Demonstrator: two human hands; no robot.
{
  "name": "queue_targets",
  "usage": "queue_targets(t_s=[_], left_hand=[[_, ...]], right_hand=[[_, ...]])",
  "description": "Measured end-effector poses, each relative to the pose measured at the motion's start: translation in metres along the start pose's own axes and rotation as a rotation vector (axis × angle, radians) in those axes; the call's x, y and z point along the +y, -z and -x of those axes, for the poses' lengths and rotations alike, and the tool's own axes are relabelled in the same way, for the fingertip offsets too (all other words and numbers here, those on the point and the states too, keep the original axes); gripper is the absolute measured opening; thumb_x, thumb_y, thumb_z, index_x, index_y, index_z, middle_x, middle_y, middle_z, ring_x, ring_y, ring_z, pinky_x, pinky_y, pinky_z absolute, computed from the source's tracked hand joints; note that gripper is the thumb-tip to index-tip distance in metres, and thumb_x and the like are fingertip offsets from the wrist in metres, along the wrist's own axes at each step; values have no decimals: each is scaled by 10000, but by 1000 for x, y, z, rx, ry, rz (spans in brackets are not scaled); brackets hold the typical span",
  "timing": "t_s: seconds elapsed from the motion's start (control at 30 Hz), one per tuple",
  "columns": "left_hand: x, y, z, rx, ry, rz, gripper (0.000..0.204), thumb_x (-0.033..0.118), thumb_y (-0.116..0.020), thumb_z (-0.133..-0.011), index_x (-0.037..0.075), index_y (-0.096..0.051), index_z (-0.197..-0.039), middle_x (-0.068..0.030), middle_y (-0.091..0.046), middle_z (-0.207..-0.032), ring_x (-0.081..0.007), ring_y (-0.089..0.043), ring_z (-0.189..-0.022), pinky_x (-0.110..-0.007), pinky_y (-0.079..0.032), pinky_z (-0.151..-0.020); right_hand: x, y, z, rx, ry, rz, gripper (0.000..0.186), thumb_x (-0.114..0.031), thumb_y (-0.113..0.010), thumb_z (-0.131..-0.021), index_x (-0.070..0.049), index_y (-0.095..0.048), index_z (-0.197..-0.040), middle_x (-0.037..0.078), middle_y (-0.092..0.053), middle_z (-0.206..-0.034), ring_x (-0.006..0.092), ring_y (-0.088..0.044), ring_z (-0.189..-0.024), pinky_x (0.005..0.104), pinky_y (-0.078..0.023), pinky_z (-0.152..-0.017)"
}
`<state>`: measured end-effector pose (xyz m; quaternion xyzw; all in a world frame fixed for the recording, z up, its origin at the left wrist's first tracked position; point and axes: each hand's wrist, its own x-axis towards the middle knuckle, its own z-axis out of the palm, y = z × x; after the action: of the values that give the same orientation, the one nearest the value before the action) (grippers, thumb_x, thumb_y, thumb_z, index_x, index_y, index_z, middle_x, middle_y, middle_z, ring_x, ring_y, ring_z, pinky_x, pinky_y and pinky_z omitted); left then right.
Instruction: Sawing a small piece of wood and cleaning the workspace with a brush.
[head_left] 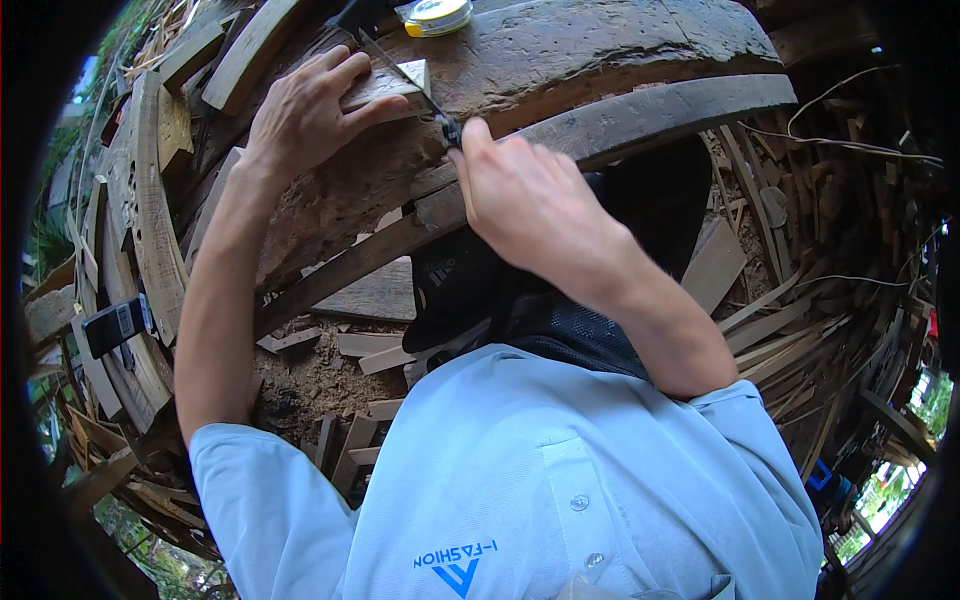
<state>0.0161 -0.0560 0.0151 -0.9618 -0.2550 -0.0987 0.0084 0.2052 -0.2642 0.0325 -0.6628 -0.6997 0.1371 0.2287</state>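
Observation:
My left hand point(308, 118) grips a small pale wood block point(414, 76) on a thick, weathered timber bench point(590, 50). Its thumb lies along the block's near edge and its fingers are at the far side. Closed round the near end of a narrow metal-bladed tool point(400, 72) is my right hand point(535, 195). The blade runs slantwise across the block, and its far end meets a dark part at the top. It looks like a saw, but its teeth cannot be made out. My right fingers mostly hide the handle.
A yellow and clear tape measure point(437, 16) lies on the bench beyond the block. A long timber rail point(660, 105) runs along the bench's near side. At the left, a dark phone-like device point(115, 325) rests against curved planks point(155, 200). Wood offcuts point(370, 345) and loose wires point(850, 145) lie around.

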Motion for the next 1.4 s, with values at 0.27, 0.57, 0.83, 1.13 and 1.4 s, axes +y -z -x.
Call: queue_targets(t_s=[0.27,0.57,0.83,1.13,1.4], left_hand=[[1,-4,-6,35,-174,24,643,639,-626,-958,13,-677,-1089,-124,-644,-974,-327,-675,-885,-416,-561,-759],[26,-3,-7,66,-178,28,684,691,-755,-817,56,-666,-1054,-79,-649,-983,-288,-691,-877,-397,-572,-733],[22,-12,-1,174,-107,-112,750,796,-701,-790,86,-717,-1030,-72,-698,-1008,-263,-726,-910,-403,-614,-760],[26,-7,-4,123,-169,-34,686,660,-786,-798,36,-697,-1068,-87,-688,-1064,-302,-716,-972,-411,-589,-821],[-4,-10,7,98,-38,-83,800,800,-706,-784,44,-741,-1044,-91,-722,-1016,-286,-739,-918,-423,-610,-833]], right_hand=[[8,10,9,-19,136,69,259,-103,-604,-924,84,-554,-1096,201,-649,-874,358,-696,-817,448,-580,-738],[-19,24,5,-353,-289,61,100,-36,-523,-942,41,-529,-1006,283,-720,-823,408,-750,-810,498,-604,-730],[2,0,8,-72,-72,45,257,-218,-485,-1094,24,-508,-1009,280,-674,-740,466,-694,-720,539,-568,-633],[11,5,0,49,189,61,154,-131,-570,-1003,1,-508,-1052,211,-654,-840,394,-683,-841,483,-547,-761],[-5,11,23,-26,-9,8,212,-192,-538,-1057,18,-517,-1038,241,-657,-811,432,-675,-777,528,-552,-703]])
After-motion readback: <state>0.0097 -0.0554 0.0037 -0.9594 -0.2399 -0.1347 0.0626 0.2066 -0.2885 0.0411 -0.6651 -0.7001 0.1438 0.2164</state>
